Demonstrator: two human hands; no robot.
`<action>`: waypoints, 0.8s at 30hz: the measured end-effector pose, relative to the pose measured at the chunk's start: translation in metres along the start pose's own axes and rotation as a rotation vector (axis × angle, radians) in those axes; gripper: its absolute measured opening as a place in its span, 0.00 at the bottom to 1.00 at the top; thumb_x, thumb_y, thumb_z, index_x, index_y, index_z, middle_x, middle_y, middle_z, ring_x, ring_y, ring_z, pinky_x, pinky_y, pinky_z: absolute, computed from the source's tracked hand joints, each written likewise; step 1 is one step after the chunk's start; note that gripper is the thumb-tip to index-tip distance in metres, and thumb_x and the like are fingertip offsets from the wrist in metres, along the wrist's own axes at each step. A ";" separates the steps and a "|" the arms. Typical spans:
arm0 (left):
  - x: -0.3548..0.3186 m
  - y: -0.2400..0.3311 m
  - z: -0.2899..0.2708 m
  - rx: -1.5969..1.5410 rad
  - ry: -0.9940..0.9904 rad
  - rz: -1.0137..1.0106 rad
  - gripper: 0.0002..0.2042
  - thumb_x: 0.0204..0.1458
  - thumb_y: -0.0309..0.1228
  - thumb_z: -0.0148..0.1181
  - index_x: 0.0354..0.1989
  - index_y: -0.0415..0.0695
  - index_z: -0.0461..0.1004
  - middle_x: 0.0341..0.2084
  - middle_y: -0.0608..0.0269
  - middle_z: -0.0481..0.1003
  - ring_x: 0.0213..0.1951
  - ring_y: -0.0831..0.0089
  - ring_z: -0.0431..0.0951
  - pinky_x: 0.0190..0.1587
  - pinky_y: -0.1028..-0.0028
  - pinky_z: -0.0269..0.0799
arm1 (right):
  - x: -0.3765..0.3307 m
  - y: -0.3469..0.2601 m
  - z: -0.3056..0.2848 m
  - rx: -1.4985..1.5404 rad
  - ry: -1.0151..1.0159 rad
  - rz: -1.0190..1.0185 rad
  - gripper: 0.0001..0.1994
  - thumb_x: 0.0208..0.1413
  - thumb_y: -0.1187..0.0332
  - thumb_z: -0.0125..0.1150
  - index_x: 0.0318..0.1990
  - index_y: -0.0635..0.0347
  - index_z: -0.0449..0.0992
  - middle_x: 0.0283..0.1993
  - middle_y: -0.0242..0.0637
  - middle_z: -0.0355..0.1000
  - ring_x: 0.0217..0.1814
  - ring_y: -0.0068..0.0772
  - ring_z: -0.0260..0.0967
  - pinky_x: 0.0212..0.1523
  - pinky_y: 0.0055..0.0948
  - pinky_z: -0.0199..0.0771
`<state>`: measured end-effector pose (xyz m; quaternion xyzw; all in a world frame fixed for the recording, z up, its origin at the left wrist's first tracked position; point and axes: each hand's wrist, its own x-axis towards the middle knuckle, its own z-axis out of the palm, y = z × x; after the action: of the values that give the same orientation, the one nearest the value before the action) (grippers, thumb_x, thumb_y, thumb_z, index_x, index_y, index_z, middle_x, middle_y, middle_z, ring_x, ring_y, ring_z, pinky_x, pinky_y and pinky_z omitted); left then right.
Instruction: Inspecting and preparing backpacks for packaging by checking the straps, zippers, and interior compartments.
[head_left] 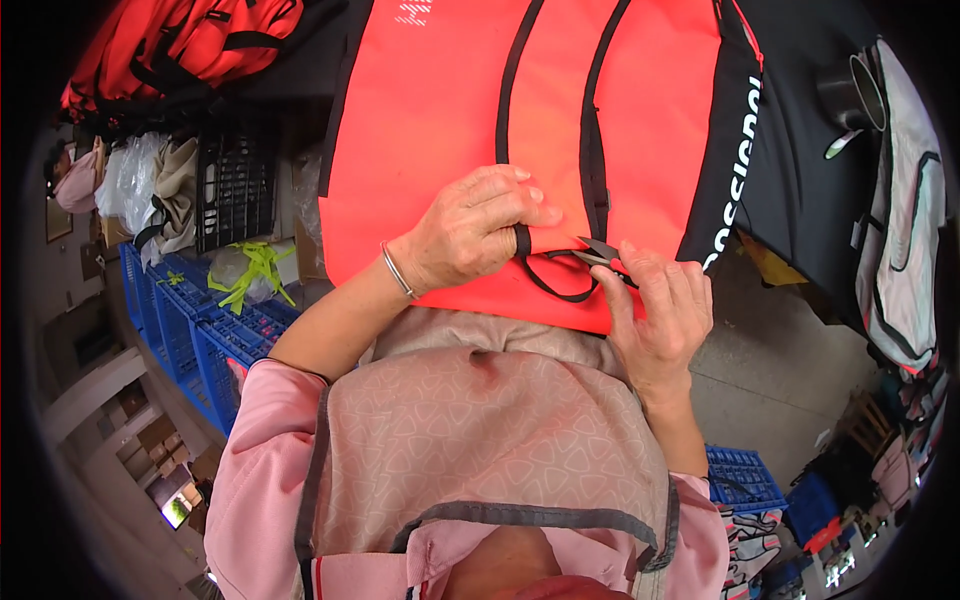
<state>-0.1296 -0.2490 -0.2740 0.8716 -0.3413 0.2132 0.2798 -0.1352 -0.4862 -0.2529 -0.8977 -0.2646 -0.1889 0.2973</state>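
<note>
A bright orange-red bag (450, 120) with black straps and a black side panel lies across the table in front of me. My left hand (470, 235), with a thin metal bracelet at the wrist, pinches a black strap (522, 240) at the bag's near edge. My right hand (655, 310) holds small thread snips (598, 252), their blades against the looped strap end just right of my left fingers. A black strap loop (560, 290) hangs below the snips.
Blue plastic crates (190, 320) stand at the left, with a black crate (235, 190) and yellow-green straps (250, 275) above them. More red bags (190, 40) pile at the top left. A grey and white bag (905, 250) hangs at the right. Another blue crate (740, 480) sits on the floor at the lower right.
</note>
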 end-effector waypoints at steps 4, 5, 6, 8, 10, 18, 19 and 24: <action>0.000 0.000 0.000 0.006 0.001 0.003 0.04 0.35 0.23 0.60 0.23 0.40 0.76 0.37 0.66 0.78 0.40 0.66 0.77 0.51 0.62 0.77 | 0.000 -0.001 0.001 -0.045 -0.006 -0.026 0.17 0.40 0.62 0.75 0.39 0.54 0.81 0.32 0.27 0.73 0.27 0.27 0.64 0.27 0.28 0.59; 0.001 0.000 0.001 0.007 0.006 0.005 0.04 0.35 0.23 0.60 0.23 0.40 0.76 0.36 0.66 0.78 0.40 0.66 0.77 0.51 0.62 0.77 | 0.001 -0.001 0.000 -0.045 -0.006 -0.026 0.17 0.40 0.62 0.75 0.39 0.54 0.81 0.32 0.27 0.73 0.27 0.27 0.64 0.27 0.28 0.59; 0.001 0.000 0.001 0.008 0.012 0.007 0.03 0.35 0.23 0.60 0.22 0.40 0.76 0.36 0.66 0.78 0.39 0.66 0.77 0.51 0.62 0.77 | 0.001 -0.002 0.000 -0.058 -0.013 -0.031 0.17 0.40 0.62 0.75 0.39 0.54 0.81 0.32 0.27 0.73 0.27 0.27 0.64 0.27 0.28 0.59; 0.000 0.000 0.001 0.005 0.003 0.007 0.04 0.36 0.23 0.60 0.23 0.40 0.77 0.36 0.67 0.78 0.39 0.66 0.78 0.51 0.62 0.77 | 0.001 -0.003 0.000 -0.072 -0.020 -0.035 0.17 0.40 0.62 0.75 0.39 0.54 0.81 0.32 0.27 0.73 0.27 0.27 0.64 0.27 0.28 0.59; 0.001 0.000 0.000 0.001 -0.008 0.006 0.04 0.36 0.23 0.60 0.24 0.41 0.77 0.36 0.67 0.78 0.38 0.66 0.78 0.51 0.62 0.77 | 0.001 -0.003 0.001 -0.082 -0.013 -0.054 0.17 0.40 0.62 0.75 0.39 0.55 0.80 0.32 0.27 0.73 0.27 0.27 0.64 0.27 0.29 0.58; 0.003 0.001 -0.001 -0.002 -0.014 0.027 0.06 0.39 0.24 0.60 0.28 0.41 0.79 0.36 0.66 0.77 0.38 0.68 0.78 0.51 0.63 0.76 | 0.002 -0.008 0.000 -0.181 -0.025 -0.116 0.14 0.46 0.61 0.71 0.38 0.56 0.80 0.31 0.27 0.73 0.26 0.26 0.63 0.27 0.28 0.56; 0.003 0.001 -0.001 -0.002 -0.013 0.026 0.06 0.39 0.24 0.60 0.28 0.41 0.79 0.36 0.66 0.77 0.38 0.68 0.78 0.51 0.63 0.76 | 0.001 -0.008 0.000 -0.188 -0.026 -0.117 0.13 0.46 0.61 0.71 0.38 0.56 0.80 0.30 0.27 0.72 0.26 0.26 0.63 0.27 0.29 0.56; 0.000 -0.001 0.001 -0.008 -0.054 -0.022 0.10 0.39 0.21 0.62 0.32 0.46 0.82 0.34 0.67 0.78 0.38 0.68 0.78 0.47 0.64 0.77 | 0.001 -0.001 0.004 -0.018 -0.045 -0.036 0.12 0.43 0.65 0.73 0.35 0.57 0.79 0.29 0.27 0.73 0.26 0.27 0.63 0.28 0.29 0.56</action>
<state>-0.1288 -0.2494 -0.2753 0.8797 -0.3398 0.1854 0.2763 -0.1347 -0.4825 -0.2550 -0.8995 -0.2857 -0.1763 0.2798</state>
